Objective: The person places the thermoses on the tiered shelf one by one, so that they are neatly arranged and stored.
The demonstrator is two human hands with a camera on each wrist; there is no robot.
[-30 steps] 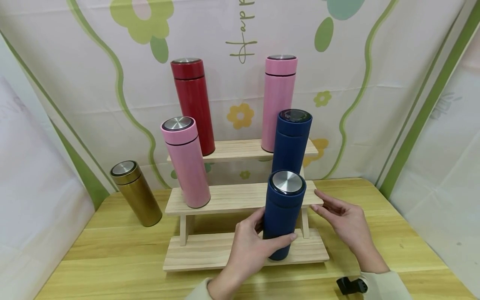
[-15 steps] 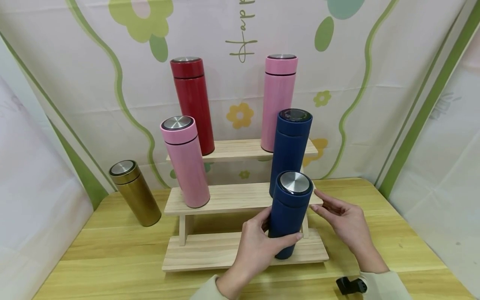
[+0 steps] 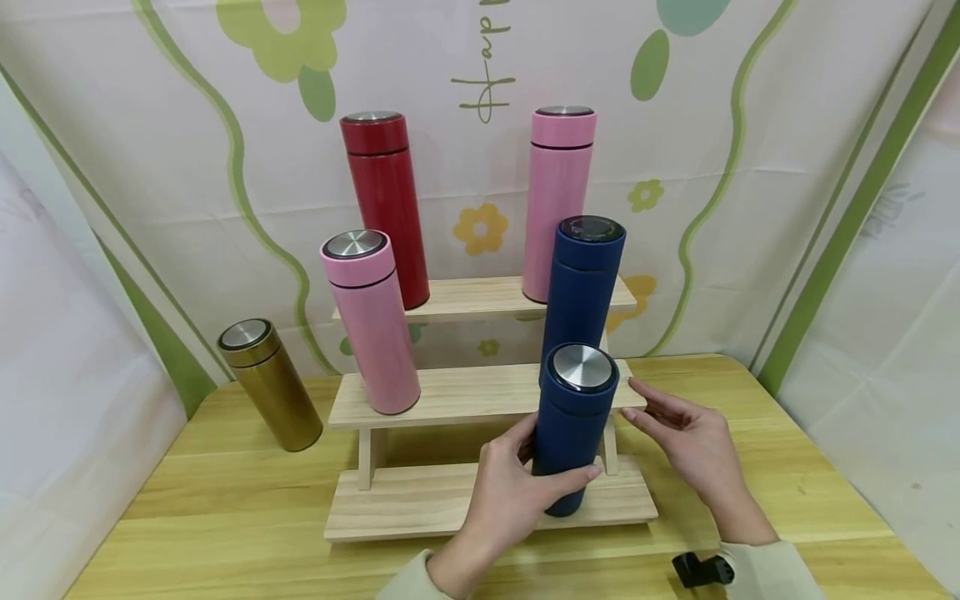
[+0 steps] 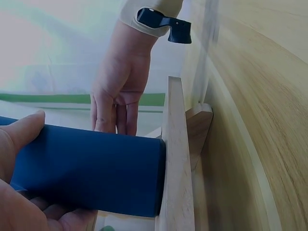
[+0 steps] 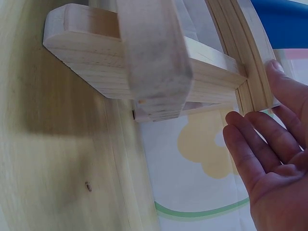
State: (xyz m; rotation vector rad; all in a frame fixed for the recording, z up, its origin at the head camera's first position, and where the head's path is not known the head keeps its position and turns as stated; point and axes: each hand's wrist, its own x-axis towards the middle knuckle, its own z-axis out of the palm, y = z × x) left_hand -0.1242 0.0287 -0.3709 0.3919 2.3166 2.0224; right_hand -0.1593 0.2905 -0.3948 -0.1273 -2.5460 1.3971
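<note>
In the head view my left hand [image 3: 510, 492] grips a dark blue thermos [image 3: 573, 425] with a silver lid top, thumb across its front. The thermos stands nearly upright at the right end of the bottom tier of a three-tier wooden display rack [image 3: 405, 508]. Its base [image 4: 161, 178] meets the shelf edge in the left wrist view. With thumb and fingertips, my right hand [image 3: 693, 442] holds the right end of the middle shelf [image 5: 255, 82]. Directly behind the gripped thermos is another blue thermos [image 3: 585, 292] with a black lid top, on the middle shelf.
A pink thermos [image 3: 371, 333] occupies the middle shelf's left end. Up on the top shelf are a red thermos [image 3: 386, 217] and a second pink one [image 3: 558, 208]. Left of the rack, a gold thermos [image 3: 277, 392] stands on the wooden table [image 3: 217, 517]. Patterned cloth [image 3: 480, 167] hangs behind.
My left hand has shifted the blue thermos a little to the right, then slightly back left. The right hand has kept its hold on the shelf end.
</note>
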